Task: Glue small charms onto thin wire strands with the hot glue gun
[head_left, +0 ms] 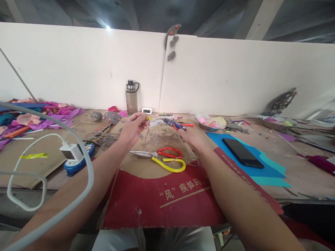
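Observation:
My left hand (132,129) is raised over the cardboard, thumb and fingertips pinched on a thin brownish cord (147,131) that hangs down; a small yellow bit shows at the fingertips. To its right, my right hand (190,135) is closed around a blue-handled tool that looks like pliers (171,122), its tip pointing left toward my left hand. A red-orange handle (187,124) shows just beyond my right hand; I cannot tell what it belongs to. Nearer to me lie scissors (174,166) with one red and one yellow handle, partly open, with thin cord beside them.
Red-printed cardboard (162,205) covers the table's front. Right are a black phone (243,152) on blue sheets and a bowl (209,126). Left are a blue power strip (78,165), a looping white cable (90,170), and colourful scraps (57,118). A bottle (131,99) stands behind.

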Action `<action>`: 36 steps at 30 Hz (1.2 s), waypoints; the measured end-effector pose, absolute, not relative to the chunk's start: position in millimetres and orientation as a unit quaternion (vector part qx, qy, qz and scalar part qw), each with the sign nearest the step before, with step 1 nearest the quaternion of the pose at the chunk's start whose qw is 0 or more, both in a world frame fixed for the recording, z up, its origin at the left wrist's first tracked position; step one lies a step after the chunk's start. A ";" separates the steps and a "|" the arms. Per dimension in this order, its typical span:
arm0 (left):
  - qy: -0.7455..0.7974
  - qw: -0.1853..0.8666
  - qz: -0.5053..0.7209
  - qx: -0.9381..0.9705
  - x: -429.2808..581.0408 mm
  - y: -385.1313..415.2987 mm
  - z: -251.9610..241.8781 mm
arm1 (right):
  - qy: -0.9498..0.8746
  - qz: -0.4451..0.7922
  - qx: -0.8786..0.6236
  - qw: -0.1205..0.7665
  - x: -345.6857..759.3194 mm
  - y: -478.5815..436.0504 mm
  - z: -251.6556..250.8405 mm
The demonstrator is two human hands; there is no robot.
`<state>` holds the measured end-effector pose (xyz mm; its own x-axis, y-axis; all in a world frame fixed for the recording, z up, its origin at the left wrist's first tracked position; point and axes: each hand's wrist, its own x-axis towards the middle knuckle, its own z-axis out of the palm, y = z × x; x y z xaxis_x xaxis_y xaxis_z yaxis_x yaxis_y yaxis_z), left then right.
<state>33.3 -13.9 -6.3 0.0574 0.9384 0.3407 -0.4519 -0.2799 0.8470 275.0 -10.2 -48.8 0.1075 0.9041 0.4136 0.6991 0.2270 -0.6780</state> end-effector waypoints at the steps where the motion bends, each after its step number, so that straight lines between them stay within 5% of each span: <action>1: 0.255 0.548 0.641 0.474 33.0 -13.9 -5.8 | -0.622 0.153 -0.618 0.456 269.1 -14.7 -45.2; 5: 0.280 0.545 0.651 0.448 30.9 -12.5 -5.5 | -0.509 0.361 -0.469 0.625 244.1 -37.2 -25.7; 10: 0.280 0.554 0.659 0.424 26.9 -6.3 -7.8 | -0.490 0.482 -0.420 0.593 230.9 -52.7 -14.1; 36: 0.294 0.554 0.674 0.389 32.7 -14.9 -2.9 | -0.752 0.100 -0.387 0.524 220.8 -65.9 -22.9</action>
